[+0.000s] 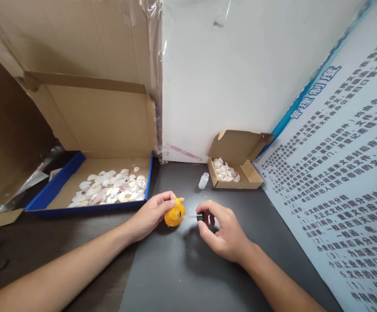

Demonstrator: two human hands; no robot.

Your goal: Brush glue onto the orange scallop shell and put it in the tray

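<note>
My left hand [156, 213] grips a small, rounded orange-yellow object [174, 214] by its upper left edge, just above the dark table. To its right, my right hand [219, 227] pinches a black cap [200, 216] between thumb and fingers. A thin, pale applicator sticks out of the cap toward the orange object; whether its tip touches is too small to tell. Behind my hands a small whitish bottle [203, 181] stands without a cap, tilted in the camera's view.
At the left, an open blue-edged cardboard box [61, 186] holds several pale shells [110, 188]. A smaller open cardboard box [240, 185] with shells [224, 170] sits behind my right hand. A white wall panel [240, 73] and a printed sheet [344, 173] border the table [172, 277].
</note>
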